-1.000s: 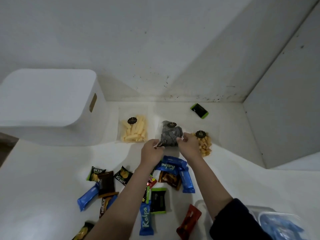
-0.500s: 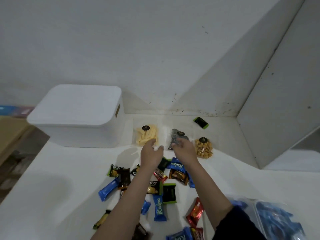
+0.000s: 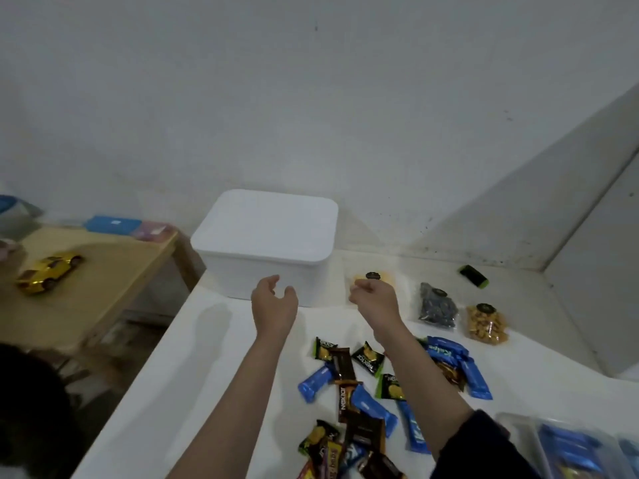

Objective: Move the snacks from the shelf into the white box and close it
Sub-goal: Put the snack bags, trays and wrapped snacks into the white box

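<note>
The white box (image 3: 242,281) stands on the white shelf (image 3: 214,357) against the wall, with its lid (image 3: 269,223) on. My left hand (image 3: 275,305) hovers just in front of the box, empty, fingers spread. My right hand (image 3: 373,300) is to the right of the box, loosely curled and holding nothing, in front of a bag of yellow sticks (image 3: 382,277). A bag of dark snacks (image 3: 437,307) and a bag of orange nuts (image 3: 485,323) lie further right. Several small wrapped snacks (image 3: 359,392) are scattered under my forearms.
A green-and-black packet (image 3: 473,276) lies near the back corner. A clear plastic tub (image 3: 570,447) with blue packets sits at the bottom right. Left of the shelf is a lower wooden table (image 3: 103,271) with a gold toy car (image 3: 50,273) and a blue case (image 3: 112,223).
Both hands let go of the dark snack bag, which now lies on the shelf. They moved left toward the white box, and the view swung left.
</note>
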Demonstrator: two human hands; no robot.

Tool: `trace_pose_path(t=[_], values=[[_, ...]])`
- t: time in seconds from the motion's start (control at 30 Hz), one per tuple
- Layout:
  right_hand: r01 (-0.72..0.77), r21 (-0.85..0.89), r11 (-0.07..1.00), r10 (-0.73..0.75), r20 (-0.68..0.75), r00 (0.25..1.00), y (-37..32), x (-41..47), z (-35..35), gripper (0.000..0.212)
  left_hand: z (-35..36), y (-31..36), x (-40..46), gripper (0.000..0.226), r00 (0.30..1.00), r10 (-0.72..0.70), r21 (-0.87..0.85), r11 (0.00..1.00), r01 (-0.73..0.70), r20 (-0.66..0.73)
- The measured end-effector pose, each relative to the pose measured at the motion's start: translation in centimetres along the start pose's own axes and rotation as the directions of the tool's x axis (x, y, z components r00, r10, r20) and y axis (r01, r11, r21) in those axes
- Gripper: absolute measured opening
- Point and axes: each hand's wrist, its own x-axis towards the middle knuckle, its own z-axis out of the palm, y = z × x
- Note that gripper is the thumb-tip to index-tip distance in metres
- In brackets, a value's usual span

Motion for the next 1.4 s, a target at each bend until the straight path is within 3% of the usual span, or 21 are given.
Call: trace_pose_path(t=[0.23,0.3,0.43,0.53,0.63,0.8,0.97,1.1,1.2,1.27,1.33,1.4], values=[[-0.057,0.111,0.992,0.067,-0.090,0.994,-3.0,2.0,6.3,0.037,-8.8,-0.5,8.1,0.046,0.993,-0.056,0.006,0.998,0.057,-0.101],[-0.060,0.123,0.991,0.078,-0.139,0.987,-3.4,2.6,7.2,0.009,-10.2,-0.6,10.0,0.052,0.995,-0.064,0.028,0.997,0.067,-0.080],[-0.064,0.131,0.989,0.090,-0.198,0.976,-4.0,4.2,8.6,0.045,-11.8,-0.7,13.4,0.063,0.997,-0.081,0.092,0.992,0.083,-0.019],[-0.089,0.091,0.992,0.107,-0.216,0.971,-4.6,5.1,9.4,0.044,-12.1,-0.4,15.5,0.069,0.996,-0.090,0.138,0.986,0.090,-0.002],[-0.084,0.029,0.996,0.088,-0.254,0.963,-4.5,6.5,10.0,0.028,-12.0,-0.2,17.5,0.065,0.992,-0.126,0.163,0.979,0.122,0.012],[-0.114,-0.026,0.993,0.102,-0.277,0.955,-4.4,8.1,10.6,0.018,-11.4,-0.2,20.6,0.062,0.975,-0.213,0.074,0.975,0.208,0.058],[-0.159,-0.068,0.985,0.136,-0.267,0.954,-4.3,9.4,10.3,0.026,-11.6,-0.5,22.8,0.018,0.959,-0.269,-0.003,0.963,0.271,0.092],[-0.203,-0.069,0.977,0.179,-0.259,0.949,-4.4,10.0,9.6,0.022,-12.6,-0.7,24.5,0.033,0.926,-0.341,-0.112,0.926,0.360,0.164],[-0.219,-0.026,0.975,0.207,-0.231,0.951,-4.7,10.3,9.2,0.018,-13.2,-0.5,25.3,0.021,0.888,-0.379,-0.202,0.878,0.434,0.261],[-0.220,0.024,0.975,0.220,-0.205,0.954,-5.2,10.2,9.2,0.017,-13.0,-0.2,25.8,0.027,0.874,-0.380,-0.240,0.857,0.456,0.305],[-0.227,0.059,0.972,0.234,-0.190,0.953,-5.7,10.2,9.5,0.016,-12.3,0.0,26.2,0.045,0.881,-0.372,-0.228,0.867,0.442,0.291],[-0.246,0.075,0.966,0.256,-0.184,0.949,-6.1,10.1,9.6,0.017,-11.9,0.0,26.3,0.048,0.894,-0.373,-0.215,0.878,0.427,0.250]])
